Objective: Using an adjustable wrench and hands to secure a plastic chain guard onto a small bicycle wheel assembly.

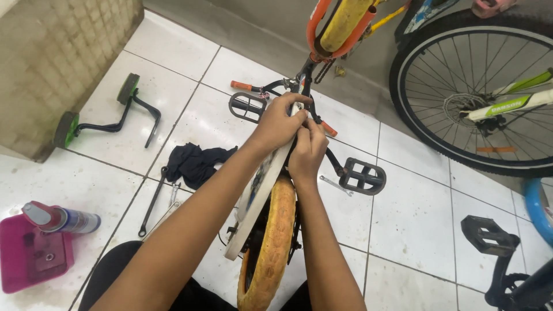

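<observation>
Both hands meet over the middle of a small upturned children's bicycle with a dusty yellow tyre (271, 242) that runs down between the person's forearms. Left hand (280, 122) is curled over the top end of a long white chain guard (253, 201) — fingers bent around its edge, gripping it. Right hand (307, 152) sits just beside and below, its fingers pinched tight against the same spot by the black frame; what lies under the fingertips cannot be made out. One black plastic pedal (363, 176) juts to the right of the hands, another black pedal (246, 107) to their left. On the white tiled floor (403, 242) to the left lie a crumpled dark cloth (199, 163), a long dark spanner (152, 201), a pair of green-and-black training wheels (101, 118) and — near the corner — a spray can (60, 219) resting on a pink plastic box (29, 259). A larger bicycle wheel (472, 86) stands at the upper right.
</observation>
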